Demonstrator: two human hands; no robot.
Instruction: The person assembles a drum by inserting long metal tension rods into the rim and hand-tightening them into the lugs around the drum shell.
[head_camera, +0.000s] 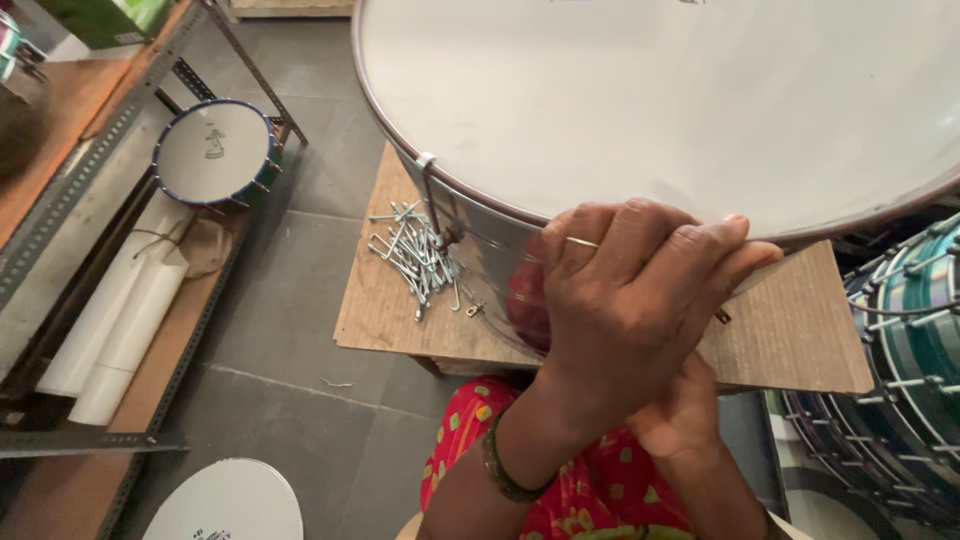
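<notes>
Hands stacked at the near rim of a large drum (640, 110), which sits straight ahead on a wooden board (790, 330), white head facing up, shell axis upright. Left hand (625, 300) on top and nearer the rim, palm down, wrist bent, fingers (690, 250) curled over the dark hoop where it meets the shiny metal shell (490, 250); gripping or just pressing, cannot tell for sure. Right hand (685, 410) tucked below it, lower on the shell side, mostly hidden, so grasp not readable. Green bangle (500, 470) on the left wrist, red patterned cloth (590, 480) over the lap beneath. Just left of the hands, a tension rod (432, 195) hooked over the hoop, and beside it on the board a loose heap of metal hooks (415, 255). Further left, across grey floor, a small blue-rimmed drum (215, 150) leaning in a metal rack (90, 150), white rolls (120, 320) below. Right edge, stacked green drums (915, 330).
</notes>
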